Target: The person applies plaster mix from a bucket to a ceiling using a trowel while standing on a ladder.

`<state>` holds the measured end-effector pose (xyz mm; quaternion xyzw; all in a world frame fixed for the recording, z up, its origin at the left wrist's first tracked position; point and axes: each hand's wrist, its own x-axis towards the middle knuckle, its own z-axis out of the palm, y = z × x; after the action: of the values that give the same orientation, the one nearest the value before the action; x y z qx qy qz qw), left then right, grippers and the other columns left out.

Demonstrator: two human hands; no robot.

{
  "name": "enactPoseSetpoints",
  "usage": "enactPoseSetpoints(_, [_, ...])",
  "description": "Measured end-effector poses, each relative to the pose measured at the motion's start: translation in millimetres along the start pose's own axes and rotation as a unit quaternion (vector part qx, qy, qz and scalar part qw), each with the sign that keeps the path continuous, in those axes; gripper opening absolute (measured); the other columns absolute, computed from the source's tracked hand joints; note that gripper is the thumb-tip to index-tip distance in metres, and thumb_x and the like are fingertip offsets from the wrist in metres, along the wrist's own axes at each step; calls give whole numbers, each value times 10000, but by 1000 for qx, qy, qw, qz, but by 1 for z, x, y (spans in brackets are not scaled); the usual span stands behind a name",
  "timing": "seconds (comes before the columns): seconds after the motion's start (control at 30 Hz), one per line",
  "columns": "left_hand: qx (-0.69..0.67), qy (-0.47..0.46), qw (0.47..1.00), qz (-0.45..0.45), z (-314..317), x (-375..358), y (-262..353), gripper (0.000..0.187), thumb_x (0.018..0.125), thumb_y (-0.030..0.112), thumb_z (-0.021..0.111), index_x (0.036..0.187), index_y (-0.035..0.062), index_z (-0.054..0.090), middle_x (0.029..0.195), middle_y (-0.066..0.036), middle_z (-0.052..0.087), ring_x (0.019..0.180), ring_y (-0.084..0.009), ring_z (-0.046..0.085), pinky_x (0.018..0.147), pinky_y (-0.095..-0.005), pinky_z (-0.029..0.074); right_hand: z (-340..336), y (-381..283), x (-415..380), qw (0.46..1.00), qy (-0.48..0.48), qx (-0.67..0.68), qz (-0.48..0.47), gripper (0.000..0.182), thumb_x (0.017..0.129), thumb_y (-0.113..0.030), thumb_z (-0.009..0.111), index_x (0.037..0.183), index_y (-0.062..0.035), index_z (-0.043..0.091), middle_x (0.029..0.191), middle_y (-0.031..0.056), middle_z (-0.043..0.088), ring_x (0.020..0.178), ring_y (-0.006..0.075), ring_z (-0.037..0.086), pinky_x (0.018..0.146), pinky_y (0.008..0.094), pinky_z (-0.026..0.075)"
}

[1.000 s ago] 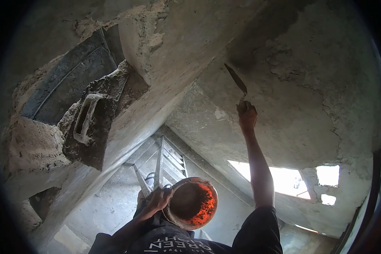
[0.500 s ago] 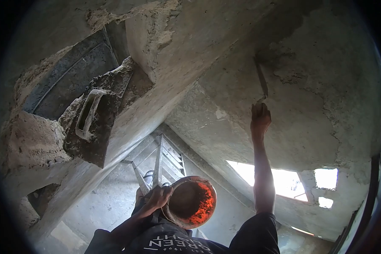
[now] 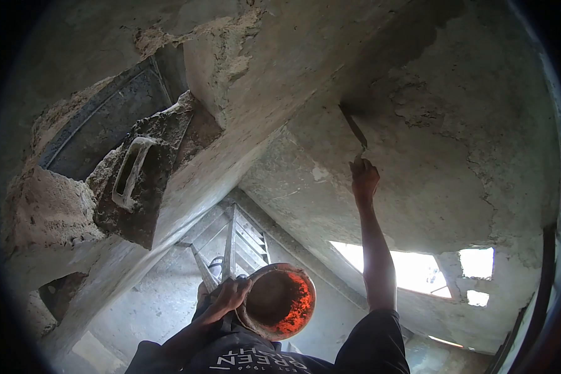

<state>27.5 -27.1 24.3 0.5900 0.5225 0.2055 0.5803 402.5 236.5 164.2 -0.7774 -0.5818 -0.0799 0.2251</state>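
My right hand [image 3: 364,178] is raised on an outstretched arm, closed round the handle of a trowel [image 3: 353,126]. The trowel's long, narrow blade points up and left against the rough grey plastered wall [image 3: 430,174]; whether its whole face touches cannot be seen. Low in front of my chest, my left hand [image 3: 232,294] grips the rim of a round bucket [image 3: 300,305]. The bucket is grimy outside and stained bright orange along one inner side; its bottom is in shadow. A plastering float [image 3: 153,187] with a pale loop handle lies at upper left, apart from both hands.
A metal ladder [image 3: 230,243] stands below, behind the bucket. Broken masonry [image 3: 56,202] surrounds a recess at the left beside the float. Bright openings [image 3: 411,269] pierce the wall at lower right. Pale floor [image 3: 140,299] shows far below.
My right hand and the trowel have moved left and slightly down along the wall, and the blade leans further left. My left hand still holds the bucket, nearly in place.
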Motion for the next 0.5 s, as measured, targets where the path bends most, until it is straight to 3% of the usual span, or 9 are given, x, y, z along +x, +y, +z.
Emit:
enactPoseSetpoints(0.17, [30,-10,999,-12,0,1,0,388,927,365,477,852,16,628,731,-183,623,720,-345,625,659,-405,475,-34,-14,7,999,47,-12,4,305,761,-216,724,974,-21,624,782,202,620,765,369,613,659,447,472])
enactPoseSetpoints(0.23, [-16,-11,1000,-7,-5,-1,11,388,928,360,476,849,14,632,737,-175,629,720,-337,628,663,-400,477,-46,-18,6,990,132,43,16,322,772,-229,720,997,-15,632,780,201,630,751,339,631,648,421,479])
enactPoseSetpoints(0.33, [-15,-12,1000,0,-9,1,17,385,927,358,481,851,14,637,742,-170,634,716,-335,629,660,-401,478,-64,-19,9,990,96,89,53,324,787,-253,702,1003,-19,642,779,206,640,739,332,644,650,394,491])
enactPoseSetpoints(0.5, [-13,-7,1000,-15,-6,1,13,371,923,349,494,860,13,637,758,-175,639,730,-339,633,663,-404,478,-78,-14,17,997,25,51,61,340,809,-303,659,993,-17,648,770,206,646,726,311,656,659,367,498])
